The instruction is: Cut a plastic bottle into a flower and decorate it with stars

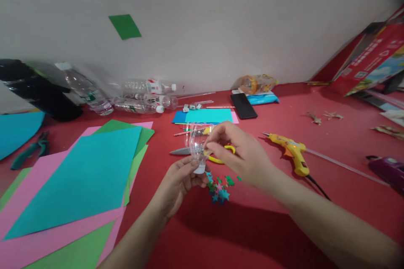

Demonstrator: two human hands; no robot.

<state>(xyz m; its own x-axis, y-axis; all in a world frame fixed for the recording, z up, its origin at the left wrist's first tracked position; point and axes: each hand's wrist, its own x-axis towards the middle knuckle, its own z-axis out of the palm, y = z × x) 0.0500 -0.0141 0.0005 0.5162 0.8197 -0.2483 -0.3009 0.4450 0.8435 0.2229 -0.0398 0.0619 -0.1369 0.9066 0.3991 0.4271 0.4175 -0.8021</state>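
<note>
Above red table [347, 134] | left hand [178, 183] grips clear bottle-top [196, 145] | right hand [240, 151] pinched, item unclear

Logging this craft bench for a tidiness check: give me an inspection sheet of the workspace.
Surface: red tabletop, its left part covered by teal, pink and green paper sheets.
Job's things: clear plastic bottle top with a white cap; small teal, green and pink paper stars lying below the hands.
Clutter: yellow-handled scissors, teal pliers, black phone, clear plastic bottles lying by the wall.
Hands: left hand grips the bottle top at its cap; right hand has fingertips pinched at its side.
Cables: black cable from the yellow glue gun.
Surroundings: white wall bearing a green paper square; red cardboard box at right.
</note>
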